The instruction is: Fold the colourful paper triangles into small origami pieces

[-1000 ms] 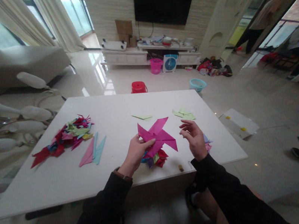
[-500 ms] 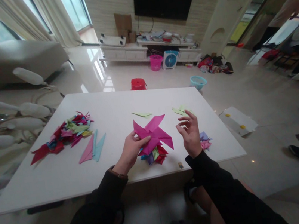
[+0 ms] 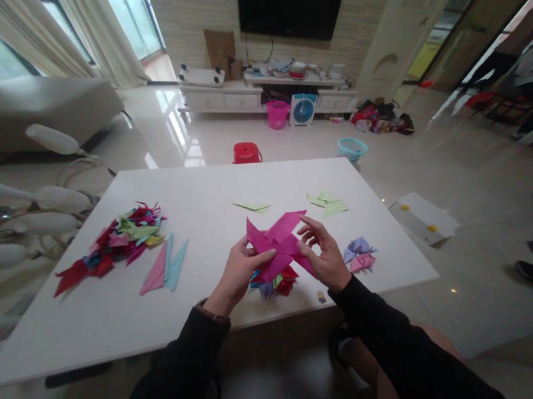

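A magenta folded paper pinwheel (image 3: 280, 239) is held above the near part of the white table (image 3: 213, 248). My left hand (image 3: 237, 268) is closed on its left side, the thumb pressed flat near its centre. At the right blades, my right hand (image 3: 323, 254) is closed on the paper, with its thumb on the lower blade and a fingertip by the upper one. Beneath the pinwheel lies a small cluster of colourful folded paper (image 3: 276, 285), partly covered. Purple and pink folded pieces (image 3: 360, 255) rest just right of my right hand.
A heap of colourful paper figures (image 3: 116, 240) lies at the table's left, beside pink and blue folded strips (image 3: 166, 266). Farther back are light green folded pieces (image 3: 327, 202) and a thin green strip (image 3: 253, 207). A red stool (image 3: 246, 153) stands beyond the table. People are at the far right.
My right hand has moved left from open air onto the pinwheel's right blades. The left hand keeps its hold. At the far right, a standing person has shifted farther right.
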`<state>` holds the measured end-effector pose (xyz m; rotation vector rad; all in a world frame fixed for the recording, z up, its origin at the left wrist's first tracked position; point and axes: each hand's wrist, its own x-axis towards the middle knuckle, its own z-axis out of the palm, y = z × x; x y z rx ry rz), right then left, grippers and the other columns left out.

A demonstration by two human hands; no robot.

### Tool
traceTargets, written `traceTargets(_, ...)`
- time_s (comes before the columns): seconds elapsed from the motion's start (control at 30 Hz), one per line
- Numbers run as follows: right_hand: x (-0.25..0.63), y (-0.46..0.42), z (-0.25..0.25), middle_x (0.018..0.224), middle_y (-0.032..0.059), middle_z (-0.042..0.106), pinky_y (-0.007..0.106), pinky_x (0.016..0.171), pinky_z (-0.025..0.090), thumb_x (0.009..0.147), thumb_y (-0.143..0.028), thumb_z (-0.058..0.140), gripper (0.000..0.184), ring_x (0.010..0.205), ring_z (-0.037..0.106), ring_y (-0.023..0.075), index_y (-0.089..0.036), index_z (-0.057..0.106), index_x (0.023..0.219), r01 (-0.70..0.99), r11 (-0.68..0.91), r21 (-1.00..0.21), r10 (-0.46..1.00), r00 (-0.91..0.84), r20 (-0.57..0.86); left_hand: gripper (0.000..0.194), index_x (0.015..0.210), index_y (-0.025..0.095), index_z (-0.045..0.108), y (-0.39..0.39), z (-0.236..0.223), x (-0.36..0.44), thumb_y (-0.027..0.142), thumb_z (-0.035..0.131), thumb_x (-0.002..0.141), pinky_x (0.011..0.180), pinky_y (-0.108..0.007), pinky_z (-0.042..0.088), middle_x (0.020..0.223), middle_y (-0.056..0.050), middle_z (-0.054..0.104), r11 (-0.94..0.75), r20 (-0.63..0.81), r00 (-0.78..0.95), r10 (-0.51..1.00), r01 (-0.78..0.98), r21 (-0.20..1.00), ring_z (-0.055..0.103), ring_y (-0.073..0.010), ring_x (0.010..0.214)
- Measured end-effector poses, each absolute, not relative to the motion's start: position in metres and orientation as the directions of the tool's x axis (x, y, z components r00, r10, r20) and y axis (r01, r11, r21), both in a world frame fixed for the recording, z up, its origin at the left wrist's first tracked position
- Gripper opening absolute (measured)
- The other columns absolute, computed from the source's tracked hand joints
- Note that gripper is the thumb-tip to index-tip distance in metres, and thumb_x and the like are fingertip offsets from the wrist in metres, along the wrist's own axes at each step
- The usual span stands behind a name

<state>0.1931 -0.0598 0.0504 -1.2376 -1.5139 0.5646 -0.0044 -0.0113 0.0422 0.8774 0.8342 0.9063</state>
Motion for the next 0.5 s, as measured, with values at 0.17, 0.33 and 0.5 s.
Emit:
traceTargets(0.17,0.193,-0.061,0.050,0.117,0.0056,0.067,0.033,0.077,0.053,0.095,-0.026,0.059,0.044,0.096,0.065,0.0189,-0.031,0.058,0.138,0.369,0.324,-0.871,0.932,0.035,0.361,0.066,0.121,0.012,0.062,-0.010,0.045,0.000,0.023,0.092,0.063,0.078,-0.035,0.063,0.098,-0.012,0.079,0.356,-0.229,0.392,0.891,-0.290,0.889,0.077,-0.0241,0.083)
traceTargets(0.33,0.193,-0.060,0.049,0.118,0.0065,0.071,0.032,0.074,0.055,0.095,-0.027,0.060,0.035,0.089,0.068,0.0179,-0.028,0.066,0.129,0.320,0.309,-0.895,0.933,0.079,0.351,0.065,0.120,0.011,0.061,-0.011,0.043,0.005,0.024,0.091,0.064,0.075,-0.034,0.063,0.096,-0.013,0.079,0.359,-0.237,0.411,0.880,-0.251,0.899,0.076,-0.0239,0.081)
traceTargets(0.5,0.196,-0.061,0.049,0.107,0.0061,0.074,0.032,0.073,0.055,0.091,-0.026,0.064,0.026,0.085,0.069,0.0186,-0.025,0.074,0.115,0.336,0.303,-0.892,0.921,0.138,0.365,0.068,0.124,0.012,0.060,-0.014,0.043,0.009,0.027,0.091,0.065,0.075,-0.037,0.062,0.095,-0.013,0.079,0.382,-0.243,0.447,0.861,-0.253,0.889,0.077,-0.0254,0.079)
